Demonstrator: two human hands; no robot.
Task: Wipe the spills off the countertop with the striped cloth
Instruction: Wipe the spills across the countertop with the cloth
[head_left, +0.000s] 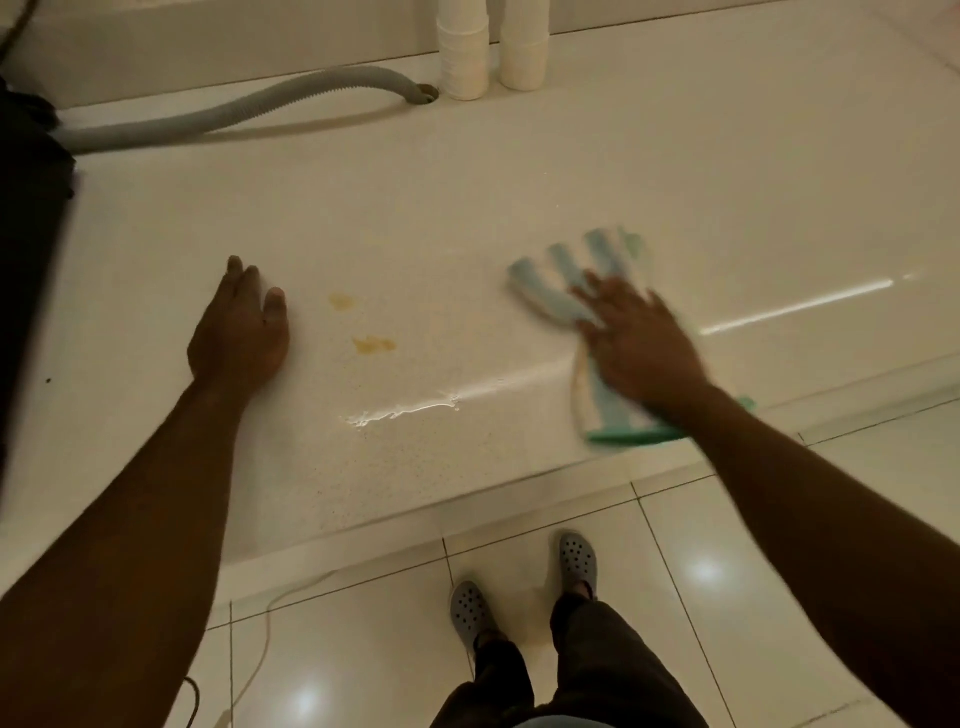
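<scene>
The striped cloth, blue and white with a green edge, lies on the pale countertop right of centre and reaches the front edge. My right hand presses flat on it with fingers spread, and it is motion-blurred. Two small orange-brown spills mark the counter left of the cloth, the farther one fainter. A thin streak of clear liquid glistens nearer the front edge. My left hand rests palm down on the counter, left of the stains, holding nothing.
Two stacks of white paper cups stand at the back of the counter. A grey corrugated hose runs along the back left into a hole. A dark object fills the left edge. Below lie the tiled floor and my feet.
</scene>
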